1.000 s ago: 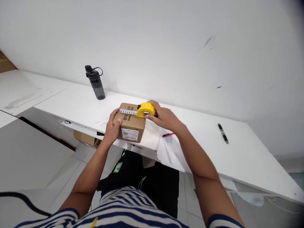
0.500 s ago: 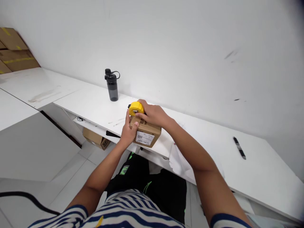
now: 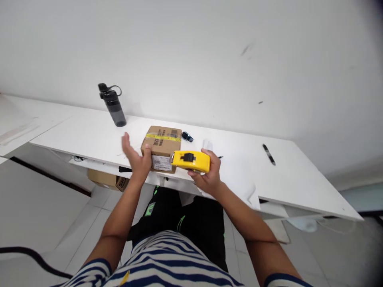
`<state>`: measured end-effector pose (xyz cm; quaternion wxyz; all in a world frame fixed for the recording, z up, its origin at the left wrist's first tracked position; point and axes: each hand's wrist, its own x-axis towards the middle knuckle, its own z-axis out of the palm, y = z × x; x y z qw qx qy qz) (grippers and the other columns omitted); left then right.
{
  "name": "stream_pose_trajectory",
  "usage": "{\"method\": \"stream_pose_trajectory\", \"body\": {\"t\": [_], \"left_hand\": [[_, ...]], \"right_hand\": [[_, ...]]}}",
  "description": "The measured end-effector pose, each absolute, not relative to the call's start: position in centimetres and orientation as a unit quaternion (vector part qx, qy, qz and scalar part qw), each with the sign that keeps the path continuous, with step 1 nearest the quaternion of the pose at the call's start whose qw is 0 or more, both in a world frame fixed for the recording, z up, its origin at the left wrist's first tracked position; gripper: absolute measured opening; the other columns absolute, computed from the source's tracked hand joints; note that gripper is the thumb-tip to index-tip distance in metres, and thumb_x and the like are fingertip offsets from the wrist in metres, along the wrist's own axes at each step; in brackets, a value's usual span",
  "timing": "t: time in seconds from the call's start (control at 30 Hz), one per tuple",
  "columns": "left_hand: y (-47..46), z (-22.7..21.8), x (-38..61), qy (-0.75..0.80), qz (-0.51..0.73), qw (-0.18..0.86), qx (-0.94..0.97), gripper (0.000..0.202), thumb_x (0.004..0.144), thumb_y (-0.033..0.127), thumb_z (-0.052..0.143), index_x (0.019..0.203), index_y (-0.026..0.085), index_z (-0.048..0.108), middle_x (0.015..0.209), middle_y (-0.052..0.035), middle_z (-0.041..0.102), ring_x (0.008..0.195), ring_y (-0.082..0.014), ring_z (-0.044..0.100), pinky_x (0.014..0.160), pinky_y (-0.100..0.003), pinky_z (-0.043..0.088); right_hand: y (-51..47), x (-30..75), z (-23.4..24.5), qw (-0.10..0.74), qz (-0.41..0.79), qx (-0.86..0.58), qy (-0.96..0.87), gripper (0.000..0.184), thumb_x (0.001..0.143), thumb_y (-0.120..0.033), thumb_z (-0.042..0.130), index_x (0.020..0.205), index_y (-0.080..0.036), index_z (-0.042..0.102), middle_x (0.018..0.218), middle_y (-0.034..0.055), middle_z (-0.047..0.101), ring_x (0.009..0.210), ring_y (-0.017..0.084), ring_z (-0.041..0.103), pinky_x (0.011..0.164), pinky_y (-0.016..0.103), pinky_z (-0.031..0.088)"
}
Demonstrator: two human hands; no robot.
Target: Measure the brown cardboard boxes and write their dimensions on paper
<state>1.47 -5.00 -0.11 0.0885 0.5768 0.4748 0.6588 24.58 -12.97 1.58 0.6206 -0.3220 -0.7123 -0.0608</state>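
Note:
A small brown cardboard box (image 3: 163,141) with yellow tape and a white label sits at the front edge of the white desk. My left hand (image 3: 137,159) is at the box's left side, fingers spread, its thumb by the box's front left edge; whether it touches cannot be made out. In my right hand (image 3: 209,173) is a yellow tape measure (image 3: 193,160), its black lock button facing up. The tape measure is held in front of the box's right side and covers part of its label corner. Behind the box's right side lies a small dark shiny object (image 3: 187,136).
A dark water bottle (image 3: 115,109) stands at the back left near the wall. White paper sheets (image 3: 236,179) lie right of my right hand, overhanging the front edge. Farther right is a black marker (image 3: 269,154). Another cardboard box (image 3: 103,178) is below the desk at left.
My right hand has brought the tape measure from the box's top to its front right. My left hand's fingers have spread away from the tape measure. The view has turned right.

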Motion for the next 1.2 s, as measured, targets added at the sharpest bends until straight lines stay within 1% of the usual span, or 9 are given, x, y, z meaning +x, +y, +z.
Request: {"method": "stream_pose_trajectory", "body": {"t": [0.1, 0.23, 0.33, 0.5, 0.63, 0.8, 0.9, 1.03, 1.2], "left_hand": [[-9.2, -0.8, 3.7, 0.357, 0.702, 0.031, 0.616, 0.085, 0.082, 0.074, 0.058, 0.149, 0.025, 0.039, 0.145, -0.0146, 0.047, 0.142, -0.0339, 0.043, 0.124, -0.053, 0.029], [-14.9, -2.3, 8.0, 0.204, 0.517, 0.394, 0.732, 0.092, 0.073, 0.085, 0.059, 0.143, 0.025, 0.050, 0.136, -0.0165, 0.060, 0.122, -0.0335, 0.064, 0.104, -0.050, 0.054], [-15.7, -3.0, 9.7, 0.215, 0.437, 0.521, 0.701, 0.079, 0.074, 0.076, 0.068, 0.132, 0.023, 0.061, 0.128, -0.0155, 0.069, 0.114, -0.0312, 0.070, 0.098, -0.047, 0.058], [-11.8, -3.6, 10.2, 0.293, 0.370, 0.558, 0.683, 0.064, 0.072, 0.066, 0.077, 0.111, 0.016, 0.070, 0.108, -0.0131, 0.078, 0.096, -0.0274, 0.075, 0.087, -0.040, 0.062], [-8.8, -3.4, 12.7, 0.281, 0.236, 0.553, 0.748, 0.058, 0.070, 0.058, 0.082, 0.108, 0.015, 0.071, 0.099, -0.0102, 0.079, 0.086, -0.0246, 0.075, 0.077, -0.035, 0.062], [-6.7, -2.8, 16.7, 0.193, 0.193, 0.418, 0.867, 0.055, 0.075, 0.054, 0.078, 0.119, 0.021, 0.071, 0.134, -0.0108, 0.070, 0.136, -0.0315, 0.057, 0.124, -0.053, 0.033], [-5.9, -3.2, 17.2, 0.192, 0.137, 0.393, 0.889, 0.057, 0.079, 0.057, 0.072, 0.125, 0.023, 0.070, 0.143, -0.0100, 0.064, 0.145, -0.0314, 0.049, 0.130, -0.056, 0.014], [-5.6, -4.0, 16.6, 0.227, 0.119, 0.409, 0.876, 0.060, 0.078, 0.061, 0.071, 0.124, 0.022, 0.071, 0.140, -0.0086, 0.066, 0.143, -0.0315, 0.049, 0.130, -0.054, 0.016], [-6.0, -3.9, 16.5, 0.281, 0.142, 0.404, 0.859, 0.062, 0.074, 0.063, 0.072, 0.120, 0.021, 0.070, 0.131, -0.0079, 0.069, 0.137, -0.0322, 0.053, 0.123, -0.049, 0.033]], "right_hand": [[-17.0, 23.7, -1.8, 0.661, -0.045, -0.376, -0.648, 0.069, 0.096, -0.058, 0.054, 0.153, -0.027, 0.030, 0.117, 0.0111, 0.059, 0.085, 0.021, 0.068, 0.072, 0.035, 0.060], [-20.1, 21.7, -4.9, 0.651, 0.010, -0.430, -0.625, 0.070, 0.099, -0.065, 0.036, 0.154, -0.023, 0.026, 0.121, 0.0147, 0.061, 0.095, 0.024, 0.071, 0.078, 0.039, 0.062], [-20.8, 23.0, -5.2, 0.608, 0.094, -0.441, -0.653, 0.080, 0.097, -0.074, 0.017, 0.155, -0.021, 0.029, 0.120, 0.0147, 0.067, 0.102, 0.026, 0.071, 0.087, 0.043, 0.059], [-18.4, 32.2, -2.3, 0.429, 0.123, -0.599, -0.665, 0.062, 0.102, -0.064, 0.026, 0.126, -0.026, 0.069, 0.102, 0.0082, 0.077, 0.079, 0.023, 0.070, 0.074, 0.038, 0.053], [-12.5, 39.2, -1.0, 0.216, 0.019, -0.737, -0.640, 0.046, 0.103, -0.032, 0.040, 0.145, -0.022, 0.056, 0.106, 0.0140, 0.076, 0.087, 0.029, 0.068, 0.071, 0.038, 0.046], [-7.6, 41.8, -2.4, -0.019, 0.006, -0.704, -0.710, 0.036, 0.100, -0.021, 0.044, 0.128, -0.020, 0.066, 0.103, 0.0155, 0.074, 0.082, 0.028, 0.066, 0.067, 0.035, 0.037], [-8.2, 41.3, -2.8, 0.089, 0.012, -0.711, -0.697, 0.034, 0.103, -0.028, 0.039, 0.124, -0.018, 0.064, 0.096, 0.0121, 0.073, 0.074, 0.023, 0.063, 0.065, 0.034, 0.036], [-10.4, 39.3, -3.3, 0.366, 0.159, -0.680, -0.615, 0.036, 0.101, -0.051, 0.048, 0.105, -0.020, 0.064, 0.079, 0.0032, 0.067, 0.068, 0.017, 0.058, 0.066, 0.031, 0.040], [-11.3, 37.2, -4.9, 0.494, 0.340, -0.602, -0.528, 0.053, 0.097, -0.069, 0.041, 0.082, -0.023, 0.063, 0.055, -0.0041, 0.046, 0.055, 0.014, 0.046, 0.060, 0.030, 0.039]]}}
